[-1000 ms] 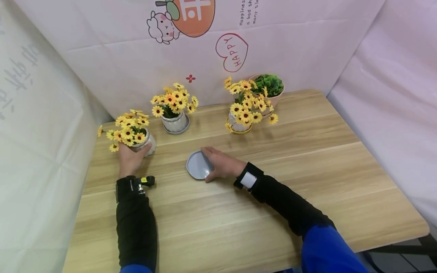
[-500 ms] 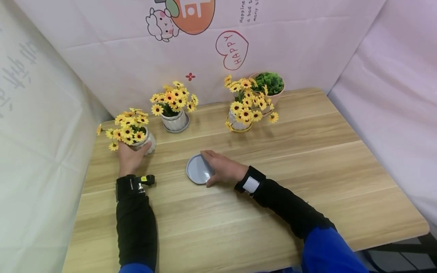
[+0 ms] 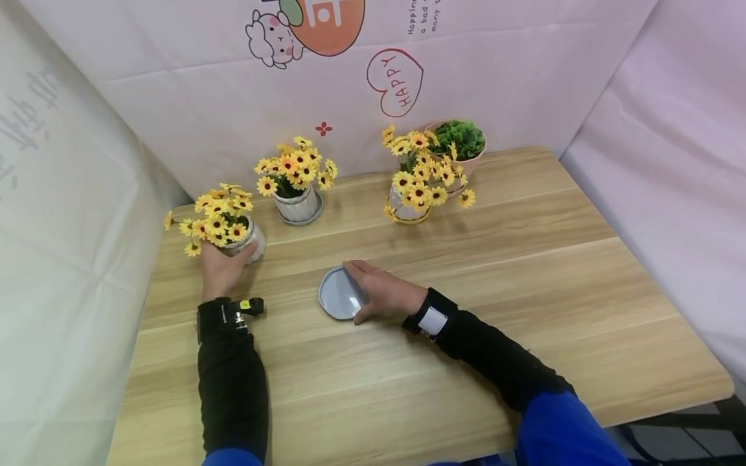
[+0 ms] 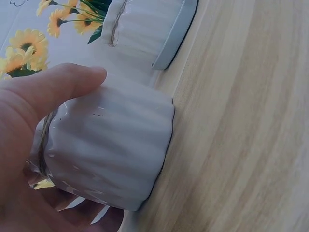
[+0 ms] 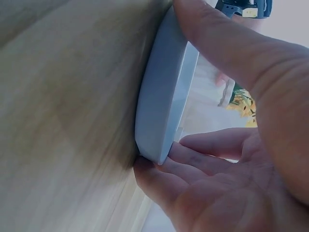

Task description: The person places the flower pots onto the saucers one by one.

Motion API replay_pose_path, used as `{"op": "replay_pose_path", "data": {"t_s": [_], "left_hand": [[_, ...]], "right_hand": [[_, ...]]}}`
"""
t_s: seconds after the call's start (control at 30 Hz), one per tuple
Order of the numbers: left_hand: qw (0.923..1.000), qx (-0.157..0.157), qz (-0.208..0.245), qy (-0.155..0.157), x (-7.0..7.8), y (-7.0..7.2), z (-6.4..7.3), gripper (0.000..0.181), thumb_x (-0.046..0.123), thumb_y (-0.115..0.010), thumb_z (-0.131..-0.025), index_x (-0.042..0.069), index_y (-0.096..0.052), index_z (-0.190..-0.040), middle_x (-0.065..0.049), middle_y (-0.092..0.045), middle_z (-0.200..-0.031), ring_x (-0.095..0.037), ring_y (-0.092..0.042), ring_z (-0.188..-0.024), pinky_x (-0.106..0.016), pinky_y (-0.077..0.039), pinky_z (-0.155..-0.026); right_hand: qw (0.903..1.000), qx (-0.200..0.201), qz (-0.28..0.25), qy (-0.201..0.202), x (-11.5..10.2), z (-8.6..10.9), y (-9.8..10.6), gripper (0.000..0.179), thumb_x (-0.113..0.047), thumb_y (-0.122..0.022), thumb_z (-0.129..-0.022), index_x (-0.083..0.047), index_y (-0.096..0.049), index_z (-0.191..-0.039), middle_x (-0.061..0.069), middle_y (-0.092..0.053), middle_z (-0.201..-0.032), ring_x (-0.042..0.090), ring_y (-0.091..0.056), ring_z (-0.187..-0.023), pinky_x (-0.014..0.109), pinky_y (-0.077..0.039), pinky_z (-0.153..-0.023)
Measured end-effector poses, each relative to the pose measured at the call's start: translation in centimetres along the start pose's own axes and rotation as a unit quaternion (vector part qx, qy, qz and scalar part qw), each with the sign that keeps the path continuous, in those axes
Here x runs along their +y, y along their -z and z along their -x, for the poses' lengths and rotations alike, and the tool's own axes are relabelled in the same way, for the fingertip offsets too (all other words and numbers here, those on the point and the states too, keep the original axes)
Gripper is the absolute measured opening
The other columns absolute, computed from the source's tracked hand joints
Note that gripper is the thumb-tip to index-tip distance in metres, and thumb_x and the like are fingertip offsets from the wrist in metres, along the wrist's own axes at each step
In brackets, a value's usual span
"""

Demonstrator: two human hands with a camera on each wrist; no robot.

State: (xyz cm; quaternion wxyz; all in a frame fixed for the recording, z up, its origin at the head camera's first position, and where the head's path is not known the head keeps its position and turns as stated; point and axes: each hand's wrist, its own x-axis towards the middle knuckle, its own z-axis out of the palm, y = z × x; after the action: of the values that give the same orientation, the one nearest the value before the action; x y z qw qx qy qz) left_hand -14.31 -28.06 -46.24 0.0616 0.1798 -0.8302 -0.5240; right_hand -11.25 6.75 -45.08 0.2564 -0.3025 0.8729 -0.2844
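At the left end of the table, my left hand (image 3: 224, 272) grips a white fluted flower pot (image 3: 256, 248) of yellow daisies (image 3: 217, 223). In the left wrist view the thumb lies along one side of this pot (image 4: 111, 145) and the fingers curl round the other; its base is at the wood. My right hand (image 3: 387, 294) holds a small round blue-grey saucer (image 3: 338, 294) by its edge near mid-table. The right wrist view shows thumb and fingers at opposite parts of the saucer's rim (image 5: 161, 92), which lies close to the tabletop. Nothing stands on the saucer.
Behind, a second daisy pot (image 3: 296, 208) stands on a grey saucer (image 3: 315, 218). Further right, another daisy pot (image 3: 401, 204) stands on a yellow saucer (image 3: 412, 221), beside a pink pot (image 3: 469, 167) with a green plant. Printed cloth (image 3: 507, 65) backs the wooden table (image 3: 553, 272).
The saucer and my right hand have slid slightly toward the table's front edge. My left hand keeps its grip on the pot, which stays in place. The head view has tilted a little.
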Motion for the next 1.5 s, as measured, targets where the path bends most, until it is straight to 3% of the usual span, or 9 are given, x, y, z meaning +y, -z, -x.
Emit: {"op": "replay_pose_path", "data": {"t_s": [0.5, 0.9, 1.2, 1.5], "left_hand": [[0.9998, 0.007, -0.017, 0.0, 0.1, 0.0, 0.2, 0.11, 0.028, -0.09, -0.083, 0.022, -0.021, -0.168, -0.004, -0.033, -0.172, -0.022, -0.031, -0.159, -0.039, -0.021, -0.134], [0.9993, -0.01, -0.034, -0.009, 0.5, 0.3, 0.4, 0.115, 0.031, -0.091, -0.082, 0.023, -0.017, -0.169, -0.003, -0.031, -0.173, -0.022, -0.029, -0.16, -0.041, -0.021, -0.135], [0.9962, -0.055, -0.066, -0.013, 0.7, 0.8, 0.5, 0.12, 0.033, -0.091, -0.083, 0.015, -0.01, -0.17, -0.013, -0.026, -0.174, -0.034, -0.026, -0.161, -0.051, -0.02, -0.135], [0.9882, -0.119, -0.075, -0.061, 0.6, 1.3, 0.1, 0.125, 0.032, -0.093, -0.08, 0.015, -0.008, -0.17, -0.018, -0.027, -0.171, -0.04, -0.027, -0.158, -0.059, -0.018, -0.133]], "right_hand": [[1.0, 0.004, -0.001, 0.004, -0.1, 0.2, -0.2, 0.119, -0.025, -0.094, -0.081, 0.0, -0.017, -0.168, 0.023, -0.024, -0.173, 0.036, -0.035, -0.156, 0.045, -0.038, -0.127], [0.9999, 0.006, -0.009, 0.007, -0.1, 0.3, -0.1, 0.12, -0.024, -0.094, -0.081, 0.0, -0.015, -0.168, 0.022, -0.021, -0.174, 0.036, -0.034, -0.157, 0.046, -0.037, -0.128], [0.9999, 0.008, -0.009, 0.008, -0.1, 0.3, 0.0, 0.119, -0.025, -0.093, -0.082, 0.0, -0.015, -0.168, 0.023, -0.022, -0.174, 0.036, -0.034, -0.157, 0.046, -0.038, -0.128], [0.9999, 0.009, -0.009, 0.012, 0.1, 0.2, -0.2, 0.119, -0.025, -0.093, -0.082, 0.001, -0.015, -0.168, 0.023, -0.023, -0.173, 0.036, -0.035, -0.157, 0.046, -0.038, -0.127]]}}
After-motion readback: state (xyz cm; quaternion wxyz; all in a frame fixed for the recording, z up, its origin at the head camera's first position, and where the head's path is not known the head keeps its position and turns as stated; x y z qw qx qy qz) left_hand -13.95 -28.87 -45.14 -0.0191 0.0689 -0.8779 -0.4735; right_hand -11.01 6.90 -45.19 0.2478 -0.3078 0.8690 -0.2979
